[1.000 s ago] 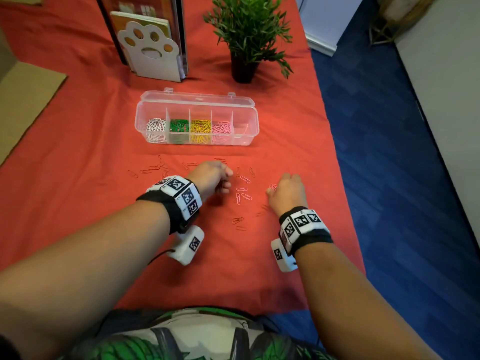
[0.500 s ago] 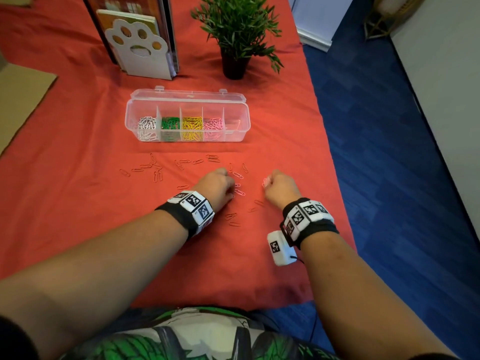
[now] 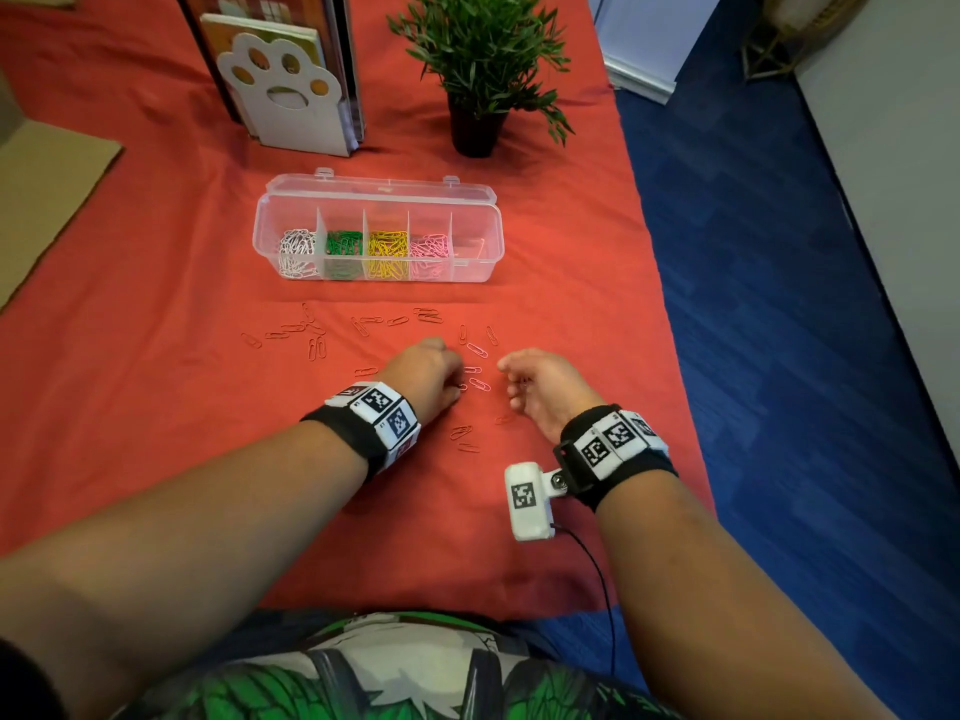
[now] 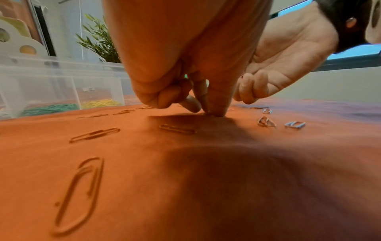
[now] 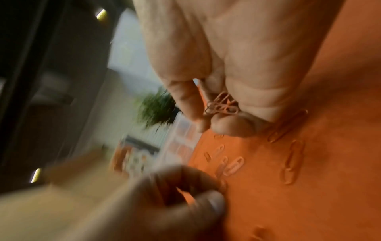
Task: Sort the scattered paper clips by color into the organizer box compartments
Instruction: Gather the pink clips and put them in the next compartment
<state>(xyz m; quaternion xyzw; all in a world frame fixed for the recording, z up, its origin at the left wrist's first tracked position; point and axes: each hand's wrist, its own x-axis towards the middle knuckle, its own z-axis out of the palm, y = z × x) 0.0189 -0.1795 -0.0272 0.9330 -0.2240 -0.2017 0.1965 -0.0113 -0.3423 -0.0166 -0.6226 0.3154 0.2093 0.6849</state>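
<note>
Orange clips are being gathered off an orange cloth, where they are easily missed or spilled.

The bench point(image 3: 156, 262) is covered in cloth nearly the colour of the scattered clips point(image 3: 317, 348), so some may be overlooked, it is judged. The organizer box point(image 3: 379, 197) stands open, well apart from both hands, with white, green, yellow and pink clips sorted and the rightmost compartment point(image 3: 475, 249) almost bare; a long carry could shed clips or land them in the pink section. The right hand point(image 3: 545, 387) is curled round a small bunch of clips point(image 5: 221, 106), loosely held and liable to slip. The left hand point(image 3: 426, 376) is pinched narrow at the cloth; whether a clip is caught cannot be told.
</note>
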